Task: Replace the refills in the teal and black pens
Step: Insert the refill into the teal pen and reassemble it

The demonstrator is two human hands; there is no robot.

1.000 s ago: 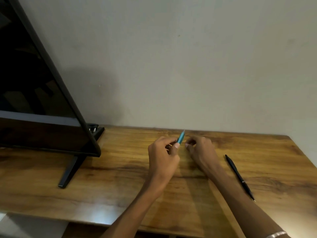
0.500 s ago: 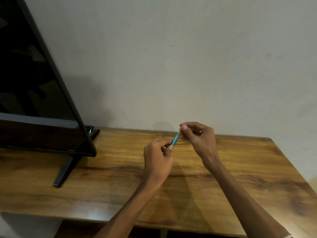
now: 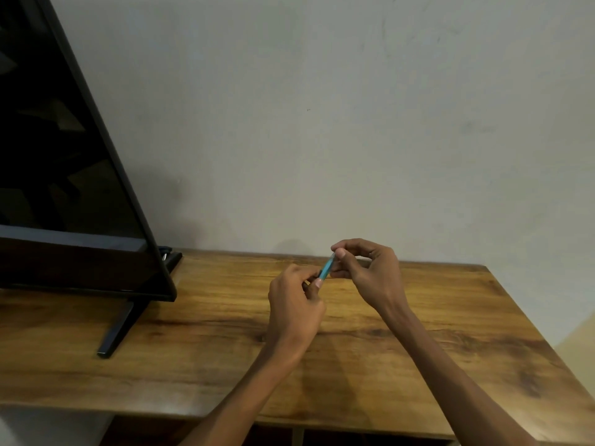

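The teal pen point(image 3: 326, 269) is held tilted above the wooden table point(image 3: 450, 333), between both hands. My left hand point(image 3: 294, 304) grips its lower end with curled fingers. My right hand point(image 3: 367, 272) pinches its upper end between thumb and fingertips. Only a short teal length shows between the hands. The black pen is hidden behind my right forearm or out of sight.
A black flat screen point(image 3: 64, 188) stands on the table's left side, its stand foot point(image 3: 116, 333) reaching toward the front edge. A plain wall point(image 3: 322, 123) rises directly behind the table. The table's right edge lies near my right forearm.
Both hands lifted the teal pen off the table. My right hand moved from the tabletop to the pen's upper end. The black pen has gone from sight.
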